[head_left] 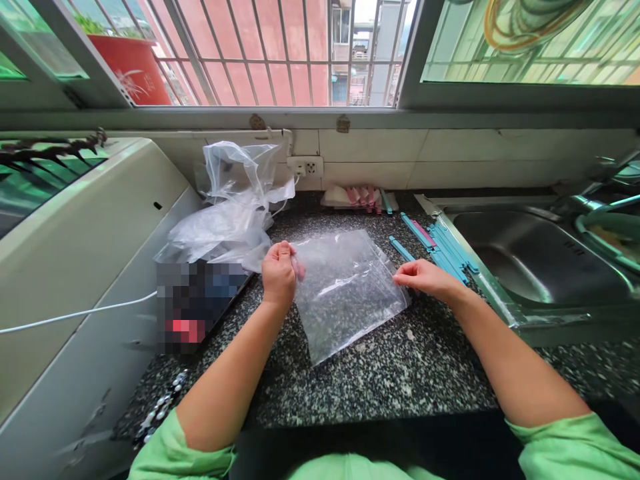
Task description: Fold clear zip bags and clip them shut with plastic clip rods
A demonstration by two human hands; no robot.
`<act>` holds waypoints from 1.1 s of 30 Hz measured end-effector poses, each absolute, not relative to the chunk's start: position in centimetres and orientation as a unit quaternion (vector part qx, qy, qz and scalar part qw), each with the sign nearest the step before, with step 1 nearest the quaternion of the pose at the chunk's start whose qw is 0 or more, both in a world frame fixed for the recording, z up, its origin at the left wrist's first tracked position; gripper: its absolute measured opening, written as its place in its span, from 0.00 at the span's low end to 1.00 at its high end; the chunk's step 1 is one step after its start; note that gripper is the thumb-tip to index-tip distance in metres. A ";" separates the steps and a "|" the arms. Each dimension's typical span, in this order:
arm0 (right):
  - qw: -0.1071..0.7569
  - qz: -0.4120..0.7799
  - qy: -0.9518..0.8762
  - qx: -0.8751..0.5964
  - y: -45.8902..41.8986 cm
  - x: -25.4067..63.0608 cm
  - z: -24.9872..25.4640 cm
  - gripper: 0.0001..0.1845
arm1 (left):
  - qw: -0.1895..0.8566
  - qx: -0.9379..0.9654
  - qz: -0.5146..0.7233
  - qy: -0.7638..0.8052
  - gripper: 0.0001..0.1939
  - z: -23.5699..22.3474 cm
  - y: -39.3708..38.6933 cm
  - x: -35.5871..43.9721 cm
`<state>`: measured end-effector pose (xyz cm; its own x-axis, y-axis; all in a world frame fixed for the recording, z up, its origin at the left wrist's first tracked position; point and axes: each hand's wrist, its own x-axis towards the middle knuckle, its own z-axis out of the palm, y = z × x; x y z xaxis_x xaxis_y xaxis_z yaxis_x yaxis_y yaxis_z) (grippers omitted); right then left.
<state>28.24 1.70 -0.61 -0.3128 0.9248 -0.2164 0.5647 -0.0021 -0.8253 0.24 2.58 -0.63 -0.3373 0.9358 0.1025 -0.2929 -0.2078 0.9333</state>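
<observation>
A clear plastic bag (350, 287) is stretched out flat above the speckled countertop. My left hand (280, 273) is closed around its left edge, thumb on top. At the bag's right edge, my right hand (425, 277) pinches the plastic between thumb and fingertips. Just beyond my right hand lie several blue bag-sealing clips (447, 250) and a pink clip (423, 233), and one blue clip (401, 249) lies apart from them. A heap of clear plastic bags (225, 220) sits behind my left hand.
A steel sink (540, 260) is set into the counter (380, 387) at right. On the left stand a pale appliance (85, 267) and a blurred-out device with a white cable (80, 320). By the wall, packets with pink clips (363, 198) lie near a power socket (305, 167).
</observation>
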 end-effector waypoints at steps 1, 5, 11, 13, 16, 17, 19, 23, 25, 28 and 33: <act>0.202 0.445 -0.674 -0.554 1.7 28.4 -0.6 0.20 | 0.444 0.362 0.687 0.446 0.17 -0.6 2.6 0.2; 0.240 0.420 -0.653 -0.583 2.3 29.3 -0.6 0.20 | 0.461 0.370 0.671 0.448 0.15 -0.7 2.6 0.2; 0.246 0.377 -0.667 -0.593 2.5 30.0 -0.3 0.19 | 0.499 0.373 0.636 0.455 0.14 -0.5 2.5 0.3; 0.190 0.394 -0.684 -0.584 2.3 29.9 -0.2 0.19 | 0.535 0.357 0.602 0.473 0.13 -0.2 2.4 0.4; 0.148 0.395 -0.681 -0.599 2.1 29.7 -0.3 0.18 | 0.595 0.329 0.545 0.490 0.11 0.0 2.3 0.6; 0.144 0.393 -0.676 -0.606 2.2 29.6 -0.5 0.17 | 0.609 0.322 0.536 0.488 0.11 -0.1 2.4 0.6; 0.148 0.380 -0.669 -0.621 2.3 29.6 -0.7 0.16 | 0.615 0.326 0.530 0.484 0.12 -0.4 2.5 0.6; 0.166 0.298 -0.675 -0.655 2.9 29.7 -1.2 0.13 | 0.560 0.442 0.476 0.514 0.08 -0.8 2.5 0.0; 0.171 0.253 -0.678 -0.669 3.1 29.9 -1.5 0.10 | 0.561 0.517 0.393 0.514 0.05 -0.5 2.2 -0.5; 0.201 0.206 -0.693 -0.661 3.2 30.0 -2.1 0.06 | 0.624 0.585 0.238 0.460 0.07 0.7 1.3 -1.2; 0.247 0.190 -0.740 -0.596 3.1 29.4 -2.9 0.07 | 0.661 0.576 0.135 0.462 0.15 0.5 0.5 -0.4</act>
